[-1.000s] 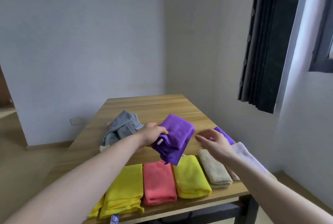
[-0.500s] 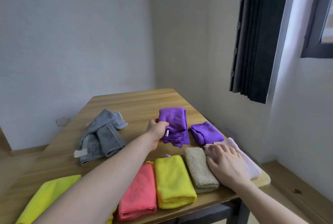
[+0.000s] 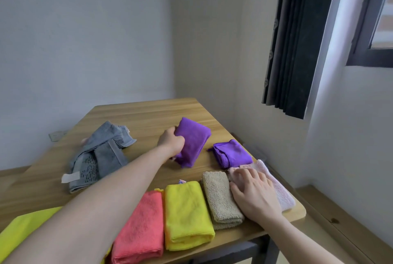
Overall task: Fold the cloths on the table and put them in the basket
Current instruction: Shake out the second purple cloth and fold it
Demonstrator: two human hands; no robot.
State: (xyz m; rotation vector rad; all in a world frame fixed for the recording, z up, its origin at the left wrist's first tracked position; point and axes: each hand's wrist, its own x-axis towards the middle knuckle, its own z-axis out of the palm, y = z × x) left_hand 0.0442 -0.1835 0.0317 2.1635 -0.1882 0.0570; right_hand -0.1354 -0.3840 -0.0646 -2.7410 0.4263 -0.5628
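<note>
1. The left hand is curling its fingers round the left edge of a folded purple cloth, which is lying on the counter
2. The right hand is resting flat, fingers straight, on a pink cloth at the counter's right edge
3. Bare wood is lying open beyond the purple cloth
4. A white label is showing on the grey cloth; its writing is unreadable

Legible text, brands, numbers, signs: none. White tag on the grey cloth: blank as seen, too blurred to tell any print. Small tag at the far end of the yellow cloth: red and blue marks, unreadable.
</note>
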